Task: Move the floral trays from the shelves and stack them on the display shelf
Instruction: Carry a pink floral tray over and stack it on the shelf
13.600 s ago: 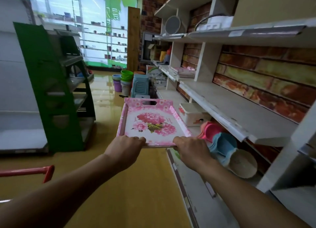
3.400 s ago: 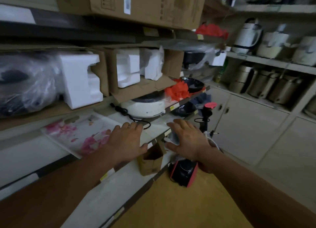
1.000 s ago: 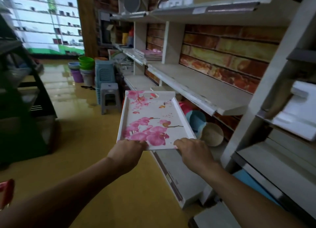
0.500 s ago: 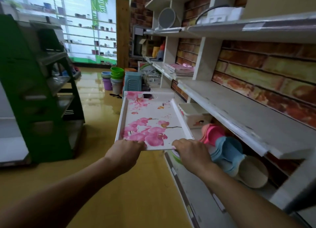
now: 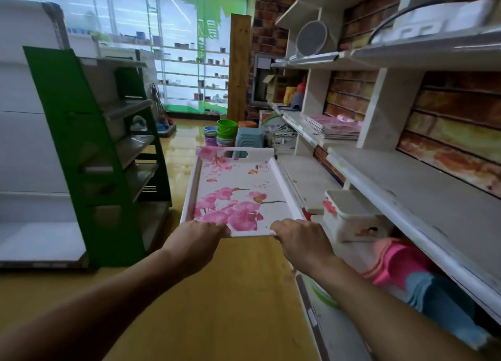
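I hold a white floral tray (image 5: 238, 190) with pink orchid print level in front of me, above the aisle floor. My left hand (image 5: 195, 237) grips its near left corner and my right hand (image 5: 301, 238) grips its near right corner. Its cut-out handle points away from me. Further down on the right, a stack of floral trays (image 5: 334, 126) lies on the white display shelf (image 5: 311, 133).
White wall shelving (image 5: 423, 187) runs along the right, with a white lidded box (image 5: 349, 214) and pink and blue plastic ware (image 5: 406, 274) on lower levels. A green rack (image 5: 89, 149) stands left. Buckets (image 5: 226, 133) and a blue stool (image 5: 249, 141) sit ahead on the yellow floor.
With the orchid tray held in both hands, I have turned left and moved along the aisle; the shelf with the tray stack is nearer. My grip is unchanged.
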